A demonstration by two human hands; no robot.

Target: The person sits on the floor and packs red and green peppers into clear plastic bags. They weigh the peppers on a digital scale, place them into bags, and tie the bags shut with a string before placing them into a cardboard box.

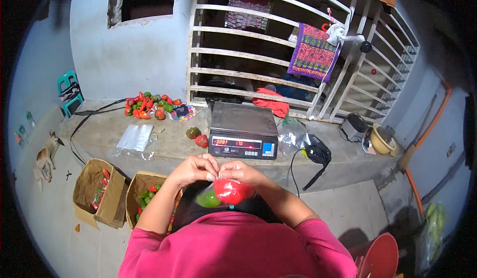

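Note:
Both my hands meet in front of my chest at the neck of a clear plastic bag (223, 193) with a red and a green bell pepper in it. My left hand (199, 169) pinches the bag's top from the left, my right hand (238, 173) from the right, fingertips nearly touching. Just beyond them a digital weighing scale (244, 128) with a lit red display stands on the concrete ledge, its platform bare. Two loose peppers (197, 136) lie left of it. Farther left are a heap of red and green peppers (147, 106) and a stack of clear plastic bags (135, 137).
Cardboard boxes (121, 199) of peppers stand on the floor at the left; a cat (46, 158) lies beyond. Right of the scale are a crumpled bag (292, 138), a black pouch with a strap (316, 149) and a yellow basin (379, 140). A red plastic chair (382, 257) is at lower right.

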